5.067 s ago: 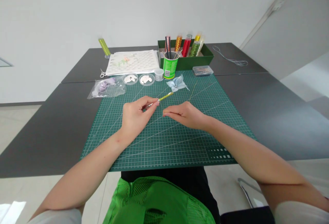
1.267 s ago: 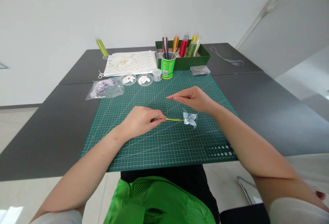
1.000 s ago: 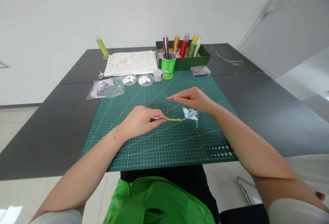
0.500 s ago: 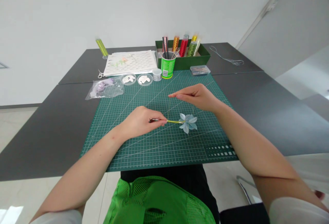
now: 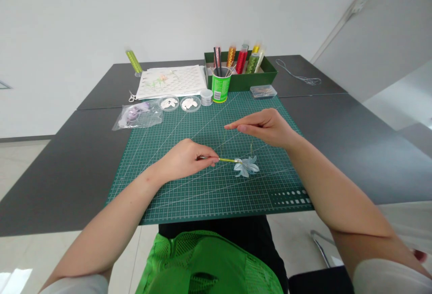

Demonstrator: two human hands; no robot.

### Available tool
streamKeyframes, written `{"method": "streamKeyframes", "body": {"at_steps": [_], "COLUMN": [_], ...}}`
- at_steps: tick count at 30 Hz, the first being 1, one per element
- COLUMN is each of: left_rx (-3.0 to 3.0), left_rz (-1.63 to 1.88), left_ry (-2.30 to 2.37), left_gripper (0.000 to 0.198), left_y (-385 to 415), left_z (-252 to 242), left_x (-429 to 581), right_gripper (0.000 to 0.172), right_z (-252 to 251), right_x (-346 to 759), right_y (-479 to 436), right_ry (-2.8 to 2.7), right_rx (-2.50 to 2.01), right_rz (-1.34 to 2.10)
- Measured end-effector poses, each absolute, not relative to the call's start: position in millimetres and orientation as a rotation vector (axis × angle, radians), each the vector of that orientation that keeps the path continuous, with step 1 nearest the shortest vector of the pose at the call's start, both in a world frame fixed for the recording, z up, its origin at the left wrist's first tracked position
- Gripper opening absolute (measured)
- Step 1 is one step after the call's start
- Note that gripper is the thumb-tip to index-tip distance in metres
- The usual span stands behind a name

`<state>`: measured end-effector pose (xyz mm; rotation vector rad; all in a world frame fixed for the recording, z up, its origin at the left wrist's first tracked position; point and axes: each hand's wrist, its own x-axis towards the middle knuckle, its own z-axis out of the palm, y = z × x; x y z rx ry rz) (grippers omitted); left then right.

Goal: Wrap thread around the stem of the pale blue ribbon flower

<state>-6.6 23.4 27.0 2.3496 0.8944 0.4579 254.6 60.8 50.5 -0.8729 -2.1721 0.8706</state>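
Observation:
Between thumb and fingers my left hand (image 5: 189, 160) pinches a thin stem (image 5: 228, 160), green where it shows to the right of the fingertips. At the stem's right end is a pale blue flower (image 5: 247, 167) with pointed petals, over the green cutting mat (image 5: 189, 199). My right hand (image 5: 266, 126) is above and to the right of the left one, its fingers closed together around a fine thread. The thread (image 5: 223, 142) runs faintly from the right fingertips down towards the stem at the left fingertips.
Behind stand a green box (image 5: 253, 79) of thread spools, a green can (image 5: 220, 88) with tools, and a clear case (image 5: 263, 91). Further left are two dishes (image 5: 191, 104) of white pieces, a plastic bag (image 5: 137, 115), white sheets (image 5: 172, 82), scissors (image 5: 132, 96) and a green spool (image 5: 134, 62).
The flower has turned about its stem, so its petals show at another angle. My right hand has shifted slightly to the right. My left hand has hardly moved.

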Motion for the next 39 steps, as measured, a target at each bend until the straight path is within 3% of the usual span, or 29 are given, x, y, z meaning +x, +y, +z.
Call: {"method": "streamKeyframes", "body": {"at_steps": [12, 22, 35, 39], "left_rx": [2.347, 2.468, 2.520, 2.552], "left_rz": [0.500, 0.923, 1.148, 1.164], "left_ry": [0.866, 0.828, 0.931, 1.010], "left_gripper": [0.020, 0.017, 0.012, 0.015], "left_y": [24, 20, 20, 20], "left_z": [29, 24, 23, 22], "left_x": [-8, -9, -7, -7], "right_gripper": [0.039, 0.038, 0.038, 0.030], "right_z": [40, 29, 20, 20], "right_x": [253, 255, 256, 254], "right_y": [71, 85, 92, 90], "right_ry": [-2.140, -2.182, -2.204, -2.266], "right_rx": [-0.939, -0.949, -0.950, -0.919], "right_rz": [0.866, 1.146, 1.358, 1.446]}}
